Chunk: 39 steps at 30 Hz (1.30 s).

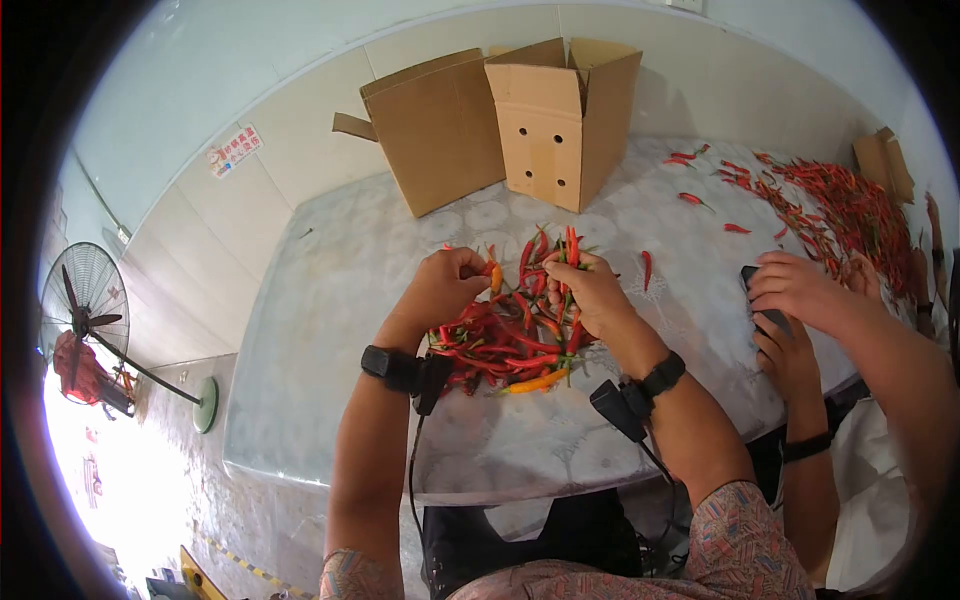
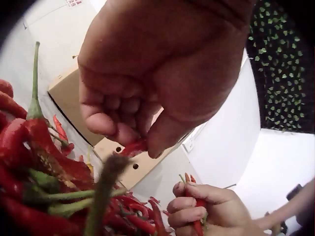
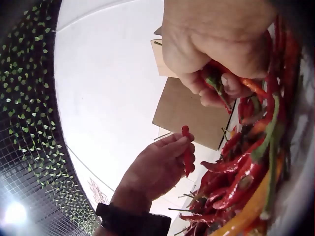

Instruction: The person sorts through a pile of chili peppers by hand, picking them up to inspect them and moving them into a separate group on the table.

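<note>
A pile of mostly red chili peppers [image 1: 490, 345] lies on the table in front of me, with an orange chili pepper [image 1: 537, 382] at its near edge. Over the pile's left side, my left hand [image 1: 440, 285] pinches a single red chili pepper [image 3: 186, 152] between thumb and fingers. My right hand [image 1: 597, 295] is at the pile's far right side. Its fingers curl round a small bunch of chili peppers [image 1: 572, 243], red and orange with green stems. In the right wrist view, part of this bunch is hidden by the hand.
Two cardboard boxes [image 1: 545, 130] stand at the table's back. A larger heap of chili peppers [image 1: 850, 205] spreads at the far right, with loose ones nearby. Another person's hands [image 1: 800, 290] hold a dark object [image 1: 772, 315] at the right edge. A fan [image 1: 85, 300] stands left.
</note>
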{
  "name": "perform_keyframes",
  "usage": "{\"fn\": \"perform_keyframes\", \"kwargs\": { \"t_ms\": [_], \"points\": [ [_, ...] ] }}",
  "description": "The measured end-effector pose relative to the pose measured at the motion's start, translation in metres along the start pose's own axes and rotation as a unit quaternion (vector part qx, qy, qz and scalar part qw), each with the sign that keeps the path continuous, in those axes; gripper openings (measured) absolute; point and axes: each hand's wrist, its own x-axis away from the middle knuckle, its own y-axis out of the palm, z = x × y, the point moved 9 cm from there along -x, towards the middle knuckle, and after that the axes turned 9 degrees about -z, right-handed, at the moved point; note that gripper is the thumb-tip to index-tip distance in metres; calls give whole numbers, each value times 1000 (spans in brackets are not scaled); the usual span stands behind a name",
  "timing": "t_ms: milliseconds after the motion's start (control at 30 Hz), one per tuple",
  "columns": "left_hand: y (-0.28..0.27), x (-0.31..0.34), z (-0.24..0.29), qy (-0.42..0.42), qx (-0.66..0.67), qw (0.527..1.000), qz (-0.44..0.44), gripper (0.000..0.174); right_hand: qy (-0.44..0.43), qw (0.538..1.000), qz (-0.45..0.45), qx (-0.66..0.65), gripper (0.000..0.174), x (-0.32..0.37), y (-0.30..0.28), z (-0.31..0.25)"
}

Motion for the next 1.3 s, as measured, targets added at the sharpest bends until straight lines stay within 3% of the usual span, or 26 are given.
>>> {"fn": "perform_keyframes", "kwargs": {
  "t_ms": [167,400,433,467,633,700,767,800,867,1000,1067,1300],
  "points": [
    [7,-3,17,11,86,996,4,19,11,999,-36,-12,10,5,16,-1],
    [34,-17,31,44,67,997,-16,23,12,999,-39,9,15,2,14,4],
    [37,-21,35,84,76,993,-25,26,12,999,-39,9,15,0,13,7],
    [36,-23,44,123,85,988,-35,30,-5,1000,-28,6,15,-1,11,3],
    [29,-45,62,116,154,979,-61,36,-4,999,25,22,14,3,-4,-9],
    [26,-56,66,122,163,977,-59,38,-45,995,84,-31,17,-1,-22,-7],
    [21,-66,65,102,3,995,-5,40,-43,992,116,-31,17,0,-37,-7],
    [23,-71,64,103,4,995,-5,40,-41,988,148,-32,17,3,-44,-9],
    [42,-81,55,68,-179,980,-57,39,-42,983,175,-28,15,4,-53,-11],
    [63,-89,29,50,-192,976,-95,33,-48,977,204,-43,14,3,-66,-11],
    [67,-84,34,113,-172,972,-111,32,-50,978,198,-49,14,0,-67,-9],
    [70,-27,34,36,-121,976,-176,25,-53,983,171,-36,15,3,-49,-14]
  ]
}}
